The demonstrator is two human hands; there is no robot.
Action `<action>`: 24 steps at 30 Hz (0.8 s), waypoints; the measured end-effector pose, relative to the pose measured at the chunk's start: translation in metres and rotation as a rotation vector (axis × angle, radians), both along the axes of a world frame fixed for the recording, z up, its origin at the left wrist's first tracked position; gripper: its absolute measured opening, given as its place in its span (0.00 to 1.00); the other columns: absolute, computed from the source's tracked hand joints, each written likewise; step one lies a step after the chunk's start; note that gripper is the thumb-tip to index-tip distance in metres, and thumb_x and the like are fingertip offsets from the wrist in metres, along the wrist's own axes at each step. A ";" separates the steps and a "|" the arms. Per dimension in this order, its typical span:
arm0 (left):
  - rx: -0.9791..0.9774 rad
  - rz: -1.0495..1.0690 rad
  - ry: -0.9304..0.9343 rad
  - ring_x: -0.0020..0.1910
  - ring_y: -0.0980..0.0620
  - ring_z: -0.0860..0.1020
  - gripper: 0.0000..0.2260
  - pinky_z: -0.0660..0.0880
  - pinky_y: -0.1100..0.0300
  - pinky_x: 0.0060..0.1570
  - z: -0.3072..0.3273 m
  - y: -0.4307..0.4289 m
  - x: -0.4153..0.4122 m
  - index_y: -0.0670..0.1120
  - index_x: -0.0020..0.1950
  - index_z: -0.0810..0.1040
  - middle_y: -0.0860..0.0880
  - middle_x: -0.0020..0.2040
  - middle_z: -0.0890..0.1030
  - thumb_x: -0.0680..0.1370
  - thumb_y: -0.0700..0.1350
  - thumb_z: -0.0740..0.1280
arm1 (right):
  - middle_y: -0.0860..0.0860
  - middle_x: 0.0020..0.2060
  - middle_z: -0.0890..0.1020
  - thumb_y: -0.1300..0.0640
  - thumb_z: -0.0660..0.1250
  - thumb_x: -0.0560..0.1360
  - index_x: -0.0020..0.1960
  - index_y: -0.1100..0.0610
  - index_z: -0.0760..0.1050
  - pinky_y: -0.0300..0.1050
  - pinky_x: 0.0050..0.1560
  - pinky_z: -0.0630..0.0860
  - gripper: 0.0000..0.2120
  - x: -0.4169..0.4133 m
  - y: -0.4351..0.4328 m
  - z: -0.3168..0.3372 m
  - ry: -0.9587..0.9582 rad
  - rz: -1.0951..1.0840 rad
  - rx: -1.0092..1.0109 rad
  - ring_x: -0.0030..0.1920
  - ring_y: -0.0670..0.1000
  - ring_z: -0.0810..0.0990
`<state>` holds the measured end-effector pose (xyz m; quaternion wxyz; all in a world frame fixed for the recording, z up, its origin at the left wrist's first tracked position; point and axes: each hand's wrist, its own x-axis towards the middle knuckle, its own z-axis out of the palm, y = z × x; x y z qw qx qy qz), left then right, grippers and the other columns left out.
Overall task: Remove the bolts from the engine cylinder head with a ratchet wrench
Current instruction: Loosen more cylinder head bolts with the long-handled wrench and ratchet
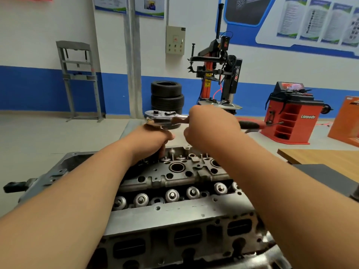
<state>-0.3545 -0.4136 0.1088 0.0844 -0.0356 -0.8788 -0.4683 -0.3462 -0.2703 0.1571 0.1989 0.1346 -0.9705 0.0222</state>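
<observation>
The left hand [153,140] is curled round the upright extension [162,151] beneath the head of the ratchet wrench [161,115]. It steadies the tool at the far edge of the cylinder head [174,212], and the bolt itself is hidden under the hand. Further right, the right hand [211,127] grips the wrench's shank, with the handle pointing right. By the look of it, one bolt is being worked and is not yet out. Several round holes in the casting stand open, but I cannot tell whether they held bolts or how many are left.
</observation>
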 end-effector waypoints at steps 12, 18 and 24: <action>0.001 -0.077 -0.052 0.31 0.57 0.76 0.20 0.71 0.56 0.42 0.001 -0.010 -0.005 0.47 0.25 0.78 0.50 0.30 0.82 0.78 0.48 0.62 | 0.56 0.48 0.74 0.59 0.64 0.76 0.61 0.61 0.75 0.47 0.56 0.73 0.14 -0.070 -0.062 0.011 -0.255 0.331 -0.122 0.47 0.54 0.71; -0.006 -0.006 -0.047 0.34 0.48 0.73 0.23 0.70 0.48 0.50 0.003 -0.005 0.001 0.46 0.22 0.69 0.48 0.23 0.74 0.77 0.48 0.62 | 0.54 0.37 0.68 0.58 0.62 0.76 0.52 0.59 0.71 0.55 0.45 0.75 0.06 -0.069 -0.058 0.008 -0.242 0.060 -0.054 0.42 0.57 0.70; -0.031 0.089 -0.013 0.28 0.51 0.72 0.24 0.69 0.54 0.40 0.005 0.004 0.010 0.45 0.21 0.70 0.50 0.20 0.73 0.78 0.46 0.62 | 0.54 0.46 0.68 0.55 0.66 0.74 0.56 0.56 0.67 0.45 0.26 0.58 0.13 -0.025 -0.021 -0.001 -0.120 -0.054 -0.151 0.33 0.53 0.66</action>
